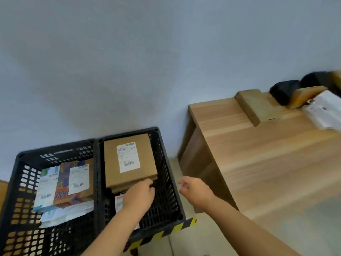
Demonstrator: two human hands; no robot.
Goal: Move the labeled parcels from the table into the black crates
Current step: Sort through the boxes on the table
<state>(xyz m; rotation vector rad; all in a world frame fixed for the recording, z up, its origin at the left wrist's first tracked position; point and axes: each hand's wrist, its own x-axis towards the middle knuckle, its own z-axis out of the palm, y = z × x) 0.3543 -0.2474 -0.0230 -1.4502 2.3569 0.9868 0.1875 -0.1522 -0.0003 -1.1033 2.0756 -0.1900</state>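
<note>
Two black crates stand side by side on the floor. In the right crate [164, 157] a brown cardboard parcel [129, 159] with a white label lies on top of other parcels. My left hand [140, 195] reaches into this crate, fingertips touching the brown parcel's near edge. My right hand [193, 189] hovers just right of the crate's rim, fingers loosely curled, holding nothing. The left crate [20, 178] holds several labeled parcels, among them an orange and brown one [73, 183]. On the wooden table [267, 163] at the far right lie a white parcel [324, 111], a black parcel [284, 91] and a brown one [306, 96].
A grey wall rises behind the crates and table. Yellow and black hazard tape [166, 235] runs along the floor under the right crate's near side. A cardboard edge [2, 193] shows at the far left. A narrow strip of floor separates crate and table.
</note>
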